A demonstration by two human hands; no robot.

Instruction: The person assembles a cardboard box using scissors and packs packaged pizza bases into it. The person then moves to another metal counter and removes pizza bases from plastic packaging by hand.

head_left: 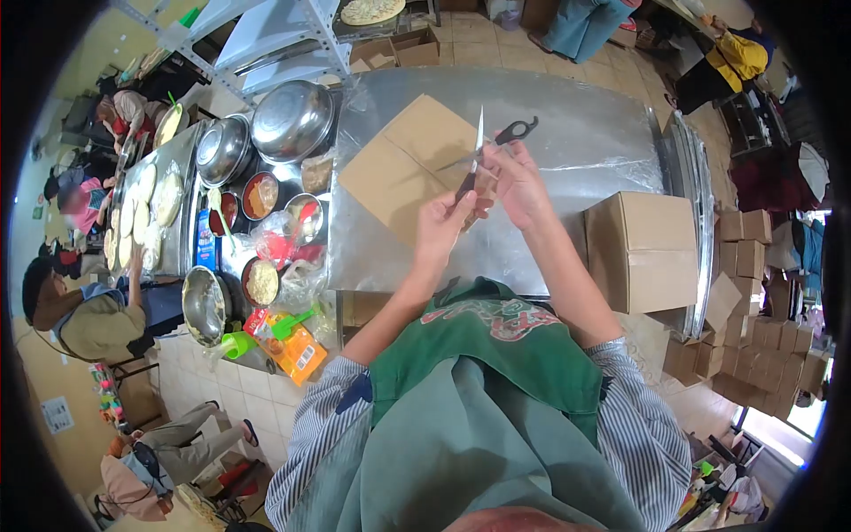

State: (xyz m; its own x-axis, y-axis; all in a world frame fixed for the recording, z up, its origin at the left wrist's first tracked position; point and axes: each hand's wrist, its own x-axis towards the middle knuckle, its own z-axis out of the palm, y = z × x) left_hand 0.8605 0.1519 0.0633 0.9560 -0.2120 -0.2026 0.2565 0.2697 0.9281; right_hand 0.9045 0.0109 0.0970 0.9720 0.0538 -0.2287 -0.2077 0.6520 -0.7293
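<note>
Above flat cardboard: open scissors, likely light, stiff; grip handles. Left hand pinches one; right hand near pivot (grip unclear).

Shadows are cast across the cardboard, glare is thrown off the metal table, and edges are bowed and blackened.

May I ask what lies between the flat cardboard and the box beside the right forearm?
The head view shows metal tabletop between the cardboard and the box, with the right hand and forearm above it.
</note>
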